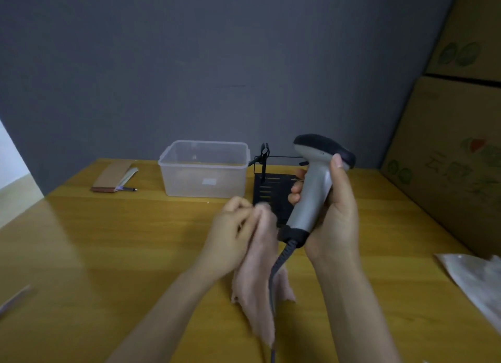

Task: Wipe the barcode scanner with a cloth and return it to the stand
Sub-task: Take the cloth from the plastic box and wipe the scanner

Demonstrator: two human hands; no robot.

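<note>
Right of center, my right hand [332, 216] grips the scanner [314, 183] upright, above the stand [273, 197]; my left hand [233, 235] pinches the cloth [260, 276] just beside it, hanging down.

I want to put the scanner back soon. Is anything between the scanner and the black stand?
Nothing visible blocks it. The right hand holds the scanner in front of the stand. The plastic box sits to the stand's left, and the left hand holds the cloth lower, on the near side.
</note>
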